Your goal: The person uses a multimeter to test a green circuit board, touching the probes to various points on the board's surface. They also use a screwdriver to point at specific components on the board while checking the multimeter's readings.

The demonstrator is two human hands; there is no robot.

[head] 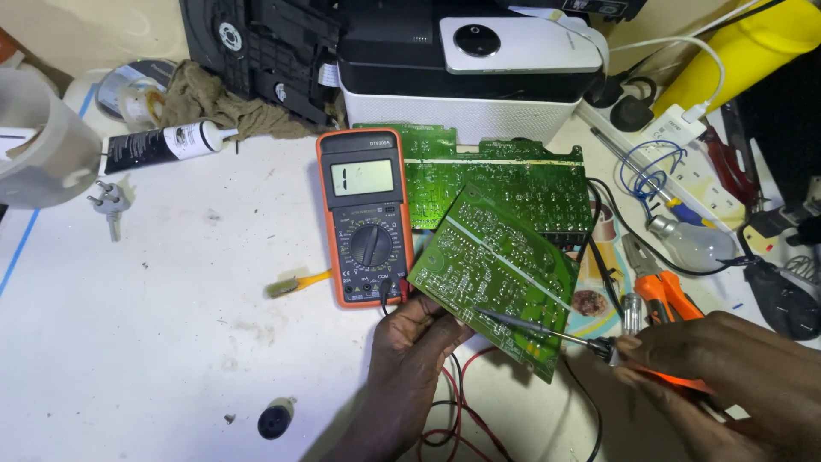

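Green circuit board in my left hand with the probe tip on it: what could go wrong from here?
The left hand grips the tilted green circuit board only at its lower corner, so probe pressure may rock it. The probe in the right hand crosses dense solder points and might bridge two. The loose leads beneath could snag.

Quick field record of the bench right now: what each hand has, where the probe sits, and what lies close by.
left hand: holds the small green circuit board by its lower edge, tilted
right hand: grips a probe, tip on the small board's solder side
meter: orange multimeter, flat on the table, left of the board
behind: larger green board
right side: orange-handled pliers, clear bulb
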